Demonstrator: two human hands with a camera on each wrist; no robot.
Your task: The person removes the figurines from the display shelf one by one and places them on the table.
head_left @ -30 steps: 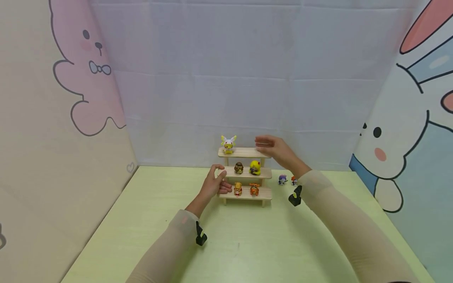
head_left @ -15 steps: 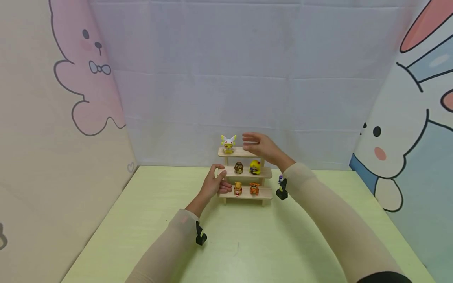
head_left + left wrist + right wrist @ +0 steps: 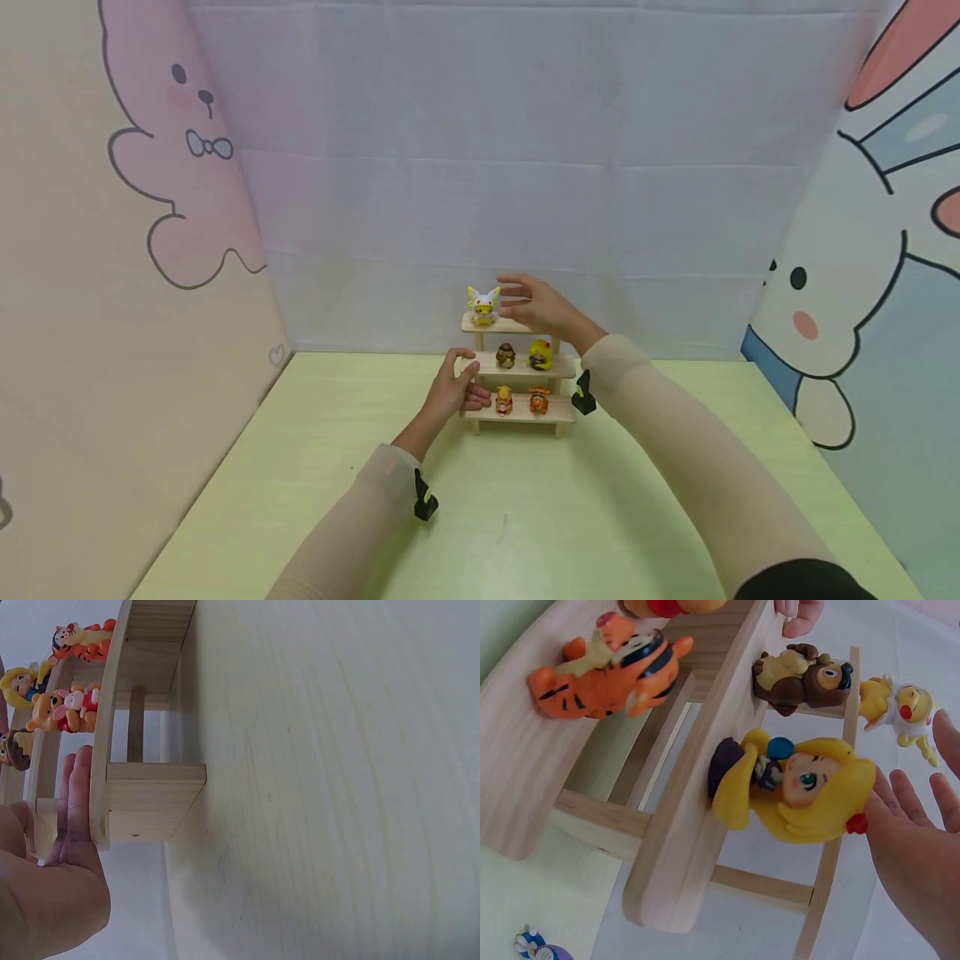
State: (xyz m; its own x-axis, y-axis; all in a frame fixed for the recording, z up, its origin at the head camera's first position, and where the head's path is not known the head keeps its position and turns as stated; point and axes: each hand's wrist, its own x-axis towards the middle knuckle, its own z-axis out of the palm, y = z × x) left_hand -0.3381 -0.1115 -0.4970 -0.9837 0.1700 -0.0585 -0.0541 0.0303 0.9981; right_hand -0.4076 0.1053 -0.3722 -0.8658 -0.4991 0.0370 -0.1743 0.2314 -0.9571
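Observation:
A three-tier wooden display shelf (image 3: pixel 525 410) stands at the back of the table. My left hand (image 3: pixel 447 392) holds its left end, thumb and index finger at the middle tier, other fingers on the lowest board. My right hand (image 3: pixel 542 307) is raised over the top tier, fingers spread just right of a white-and-yellow figurine (image 3: pixel 483 307); contact cannot be made out. On the middle tier stand an owl figurine (image 3: pixel 799 679) and a yellow-haired girl figurine (image 3: pixel 802 787). A bear figurine (image 3: pixel 66 711) and a tiger figurine (image 3: pixel 607 671) occupy the lowest tier.
A small purple-and-blue figurine (image 3: pixel 544 946) lies beyond the shelf's right end, hidden by my right arm in the head view. Behind the shelf hangs a white cloth (image 3: pixel 450 208). Cartoon-printed panels (image 3: pixel 832 333) flank the table (image 3: pixel 495 517).
My right hand has moved left along the top tier, up to the white-and-yellow figurine. Its sleeve now covers the small figurines on the table. My left hand stays in place.

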